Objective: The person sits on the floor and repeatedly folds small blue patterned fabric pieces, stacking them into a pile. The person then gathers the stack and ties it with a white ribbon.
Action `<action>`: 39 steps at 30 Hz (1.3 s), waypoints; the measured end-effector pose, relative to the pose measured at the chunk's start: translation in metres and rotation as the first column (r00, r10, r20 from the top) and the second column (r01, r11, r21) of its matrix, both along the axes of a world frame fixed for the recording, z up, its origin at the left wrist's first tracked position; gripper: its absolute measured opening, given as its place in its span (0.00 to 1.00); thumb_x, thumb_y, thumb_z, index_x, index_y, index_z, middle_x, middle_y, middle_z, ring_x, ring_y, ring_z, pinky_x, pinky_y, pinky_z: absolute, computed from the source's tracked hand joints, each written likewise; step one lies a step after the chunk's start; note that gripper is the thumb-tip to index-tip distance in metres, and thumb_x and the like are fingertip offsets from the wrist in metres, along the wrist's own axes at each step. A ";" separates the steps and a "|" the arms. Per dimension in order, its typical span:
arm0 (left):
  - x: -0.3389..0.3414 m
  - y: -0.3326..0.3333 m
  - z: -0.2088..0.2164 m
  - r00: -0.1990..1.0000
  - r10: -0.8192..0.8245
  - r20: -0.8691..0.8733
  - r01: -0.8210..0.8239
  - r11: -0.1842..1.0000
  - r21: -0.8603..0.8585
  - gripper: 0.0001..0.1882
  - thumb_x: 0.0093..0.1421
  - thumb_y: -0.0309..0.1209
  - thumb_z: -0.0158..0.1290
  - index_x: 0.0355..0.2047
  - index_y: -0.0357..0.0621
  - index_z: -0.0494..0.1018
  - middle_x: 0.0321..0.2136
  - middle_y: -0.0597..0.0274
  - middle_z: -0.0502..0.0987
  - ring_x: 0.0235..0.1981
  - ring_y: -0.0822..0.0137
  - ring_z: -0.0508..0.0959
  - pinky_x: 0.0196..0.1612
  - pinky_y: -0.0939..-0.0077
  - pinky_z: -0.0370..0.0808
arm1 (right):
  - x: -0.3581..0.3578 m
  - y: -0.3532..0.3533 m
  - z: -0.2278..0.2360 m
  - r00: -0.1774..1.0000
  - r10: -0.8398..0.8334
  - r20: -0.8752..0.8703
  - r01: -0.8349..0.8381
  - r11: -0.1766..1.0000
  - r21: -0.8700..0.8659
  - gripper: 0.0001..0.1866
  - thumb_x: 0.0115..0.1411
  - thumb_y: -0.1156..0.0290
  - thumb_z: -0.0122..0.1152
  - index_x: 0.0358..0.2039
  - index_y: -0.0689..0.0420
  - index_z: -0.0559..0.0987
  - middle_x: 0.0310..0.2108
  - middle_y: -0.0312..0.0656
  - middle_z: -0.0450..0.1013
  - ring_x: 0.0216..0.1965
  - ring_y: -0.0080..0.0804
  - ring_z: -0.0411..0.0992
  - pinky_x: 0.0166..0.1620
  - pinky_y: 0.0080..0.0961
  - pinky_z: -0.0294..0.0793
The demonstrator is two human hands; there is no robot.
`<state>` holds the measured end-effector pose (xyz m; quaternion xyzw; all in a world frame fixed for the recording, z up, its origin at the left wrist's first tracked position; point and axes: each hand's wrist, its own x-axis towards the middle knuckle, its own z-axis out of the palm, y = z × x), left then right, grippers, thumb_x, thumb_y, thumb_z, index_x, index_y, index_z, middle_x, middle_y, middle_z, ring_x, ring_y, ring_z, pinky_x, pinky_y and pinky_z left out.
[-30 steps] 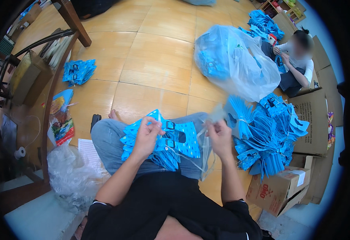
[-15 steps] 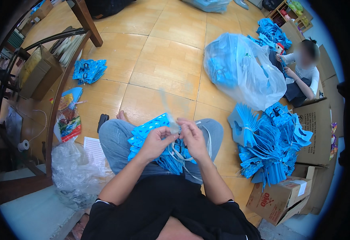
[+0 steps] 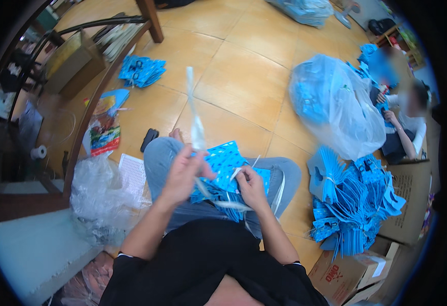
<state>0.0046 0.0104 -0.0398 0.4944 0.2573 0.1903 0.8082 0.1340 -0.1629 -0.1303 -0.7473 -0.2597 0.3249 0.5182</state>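
Note:
A bundle of blue patterned folded pieces rests in my lap between my crossed legs. My left hand, a little smeared by motion, is above the bundle's left side with its fingers closed on a white plastic strip. One end of that strip stands up past the fingers, and a loose length trails over the bundle below. At the bundle's right side my right hand pinches a white strip end between thumb and fingers. More pale strips hang over my right thigh. Whether these are all one strip I cannot tell.
To the right lies a large pile of blue pieces beside cardboard boxes. Beyond it are a filled clear bag and a seated person handling blue pieces. At left are crumpled plastic, a wooden frame and another blue stack.
My hands were close together over the bundle and have moved apart, the left one up and leftward with the strip. The whole view has shifted a little.

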 end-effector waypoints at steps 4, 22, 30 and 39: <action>-0.114 0.070 0.032 0.927 0.348 -0.141 -0.300 0.912 0.279 0.09 0.69 0.33 0.45 0.42 0.42 0.70 0.16 0.78 0.61 0.15 0.87 0.60 0.16 0.92 0.57 | -0.009 0.001 -0.003 0.999 0.021 0.027 -0.019 0.997 -0.081 0.09 0.66 0.69 0.52 0.35 0.61 0.75 0.25 0.43 0.73 0.23 0.24 0.69 0.27 0.22 0.67; -0.299 0.126 -0.001 0.162 0.779 -0.606 0.638 0.386 0.666 0.14 0.55 0.34 0.59 0.37 0.37 0.77 0.37 0.47 0.78 0.41 0.48 0.77 0.44 0.57 0.72 | -0.020 0.004 -0.008 0.954 -0.052 0.294 0.046 0.999 0.027 0.19 0.71 0.61 0.42 0.33 0.64 0.73 0.26 0.43 0.71 0.29 0.26 0.67 0.34 0.26 0.67; -0.205 0.008 -0.080 0.410 -0.089 -0.908 0.761 0.582 0.286 0.21 0.53 0.41 0.61 0.43 0.42 0.72 0.39 0.52 0.79 0.41 0.50 0.78 0.44 0.59 0.74 | -0.027 0.006 -0.006 0.939 -0.106 0.329 0.113 0.994 -0.001 0.19 0.71 0.60 0.41 0.34 0.63 0.73 0.27 0.42 0.70 0.29 0.27 0.67 0.35 0.26 0.67; -0.277 -0.026 -0.110 0.361 -0.473 -0.803 0.728 0.682 -0.075 0.15 0.61 0.38 0.56 0.43 0.42 0.74 0.33 0.55 0.80 0.34 0.60 0.80 0.38 0.69 0.75 | -0.027 0.005 -0.009 0.948 -0.096 0.303 0.112 0.993 -0.034 0.19 0.71 0.60 0.40 0.33 0.62 0.72 0.27 0.40 0.67 0.31 0.27 0.64 0.38 0.25 0.65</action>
